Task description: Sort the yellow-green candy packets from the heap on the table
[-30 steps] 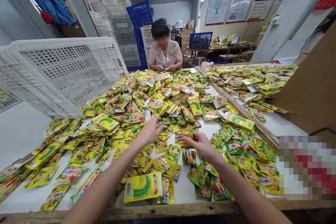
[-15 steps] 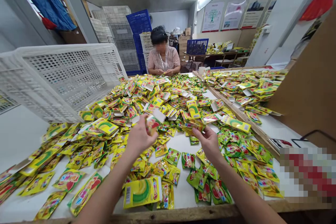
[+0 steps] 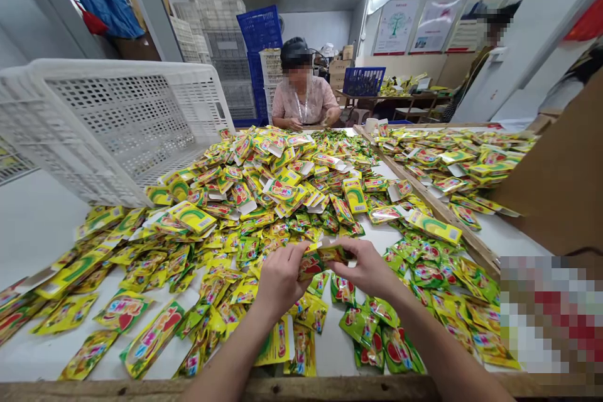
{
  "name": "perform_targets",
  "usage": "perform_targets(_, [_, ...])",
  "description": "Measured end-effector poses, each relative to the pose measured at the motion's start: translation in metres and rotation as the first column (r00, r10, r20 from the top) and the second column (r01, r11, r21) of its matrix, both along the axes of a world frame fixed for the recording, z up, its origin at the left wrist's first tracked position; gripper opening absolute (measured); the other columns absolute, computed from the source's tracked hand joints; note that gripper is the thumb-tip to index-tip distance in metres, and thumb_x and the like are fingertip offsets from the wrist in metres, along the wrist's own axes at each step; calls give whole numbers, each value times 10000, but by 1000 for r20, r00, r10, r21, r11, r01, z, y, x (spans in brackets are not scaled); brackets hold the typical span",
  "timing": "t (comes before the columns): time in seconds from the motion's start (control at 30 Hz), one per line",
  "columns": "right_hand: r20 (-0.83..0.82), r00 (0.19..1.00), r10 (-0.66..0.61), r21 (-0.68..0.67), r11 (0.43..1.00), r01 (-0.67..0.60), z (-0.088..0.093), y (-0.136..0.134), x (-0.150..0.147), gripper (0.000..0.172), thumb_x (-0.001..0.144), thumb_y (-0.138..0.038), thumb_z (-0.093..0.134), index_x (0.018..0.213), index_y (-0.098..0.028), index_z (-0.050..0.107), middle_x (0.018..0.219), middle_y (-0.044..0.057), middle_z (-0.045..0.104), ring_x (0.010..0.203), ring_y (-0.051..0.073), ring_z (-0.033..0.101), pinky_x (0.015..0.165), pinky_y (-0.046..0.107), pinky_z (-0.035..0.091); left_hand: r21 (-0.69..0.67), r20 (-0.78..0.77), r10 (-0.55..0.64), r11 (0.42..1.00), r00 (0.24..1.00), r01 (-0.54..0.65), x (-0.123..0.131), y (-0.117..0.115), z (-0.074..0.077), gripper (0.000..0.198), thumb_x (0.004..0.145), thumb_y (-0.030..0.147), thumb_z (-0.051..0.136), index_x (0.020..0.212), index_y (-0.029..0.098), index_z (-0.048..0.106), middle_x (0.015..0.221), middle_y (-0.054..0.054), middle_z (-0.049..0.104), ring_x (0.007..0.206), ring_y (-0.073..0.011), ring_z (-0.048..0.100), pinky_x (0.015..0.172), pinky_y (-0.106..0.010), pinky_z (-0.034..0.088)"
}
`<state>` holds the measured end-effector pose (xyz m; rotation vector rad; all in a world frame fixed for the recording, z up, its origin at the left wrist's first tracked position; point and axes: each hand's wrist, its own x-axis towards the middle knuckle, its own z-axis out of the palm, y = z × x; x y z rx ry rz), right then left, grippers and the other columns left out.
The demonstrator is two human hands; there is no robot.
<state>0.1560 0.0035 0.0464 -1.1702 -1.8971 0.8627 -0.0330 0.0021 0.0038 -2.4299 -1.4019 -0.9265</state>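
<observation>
My left hand is closed around a small open candy carton with a red and green fruit print. In my right hand a yellow sachet is pinched by the fingers, right at the carton's open end. How far the sachet reaches inside is hidden by my fingers. Loose green sachets lie below my right hand. Under my left forearm a yellow carton rests on the white table, partly covered. Beyond both hands rises a heap of yellow cartons, many with flaps open.
A white plastic crate lies tipped at the left. The wooden divider separates off more cartons at right, beside a brown cardboard sheet. A co-worker sits across the table; another person stands behind at right.
Both hands have come together, bringing carton and sachet into contact. The view has shifted slightly. Across the table the co-worker's hands have parted, and another person has appeared at the back right.
</observation>
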Motion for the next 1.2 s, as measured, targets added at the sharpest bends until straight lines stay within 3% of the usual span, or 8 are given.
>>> perform_targets(0.1, [-206, 978, 41, -186, 979, -81, -7, 2, -1, 164, 698, -287, 640, 801, -161, 658, 743, 12, 655, 672, 136, 580, 619, 244, 476, -64, -37, -14, 998, 999, 12, 3, -3, -1, 484, 689, 284, 634, 1132, 200, 459, 895, -43, 643, 793, -216, 613, 641, -313, 475])
perform_targets(0.2, [-384, 921, -68, -302, 952, -56, -20, 4, -4, 271, 662, -367, 683, 845, -171, 641, 794, 22, 660, 685, 148, 612, 640, 276, 512, -171, -35, -1, 985, 999, -5, 6, -6, -1, 480, 701, 302, 625, 1142, 199, 464, 928, -49, 643, 818, -217, 616, 672, -315, 479])
perform_targets(0.4, [-404, 860, -312, -358, 919, 165, -36, 3, -14, 411, 547, -399, 771, 860, -170, 638, 754, 24, 643, 602, 146, 598, 570, 284, 521, -385, 101, 18, 923, 995, 23, 11, -10, -5, 452, 709, 391, 622, 1100, 210, 489, 998, -61, 649, 883, -233, 630, 718, -332, 495])
perform_targets(0.6, [-443, 778, -446, -258, 894, 366, -45, -7, -27, 373, 553, -411, 779, 776, -181, 587, 766, 26, 627, 681, 162, 612, 632, 289, 528, -387, 203, 115, 922, 972, -28, 19, -15, -15, 468, 705, 403, 625, 1100, 200, 479, 1024, -69, 642, 908, -225, 629, 754, -320, 505])
perform_targets(0.77, [-488, 747, -452, -252, 892, 376, -52, -12, -34, 350, 574, -418, 768, 739, -186, 564, 733, 18, 618, 684, 171, 624, 647, 308, 533, -379, 66, 180, 914, 982, -142, 27, -21, -26, 545, 725, 312, 579, 1214, 146, 403, 1093, -134, 604, 970, -268, 607, 781, -372, 502])
perform_targets(0.83, [-441, 789, -427, -258, 903, 344, -48, -8, -29, 348, 567, -420, 769, 726, -181, 573, 706, 14, 621, 663, 173, 627, 635, 312, 536, -412, 61, 172, 901, 983, -132, 28, -21, -26, 539, 731, 313, 571, 1211, 137, 400, 1098, -143, 599, 973, -270, 608, 783, -378, 504])
perform_targets(1.0, [-348, 929, -126, -278, 960, 27, -30, 3, -11, 340, 621, -343, 731, 907, -181, 647, 856, 45, 681, 734, 182, 659, 680, 325, 548, -464, 194, 166, 884, 967, -59, 26, -16, -17, 529, 726, 405, 587, 1173, 180, 417, 1090, -116, 616, 971, -269, 618, 780, -387, 514])
perform_targets(1.2, [-357, 903, -239, -216, 962, 170, -33, -1, -15, 261, 644, -342, 701, 855, -192, 668, 809, 50, 681, 712, 190, 646, 697, 356, 533, -436, 200, 158, 898, 967, -56, 25, -15, -17, 508, 735, 391, 570, 1167, 172, 414, 1098, -135, 612, 985, -286, 614, 786, -418, 513])
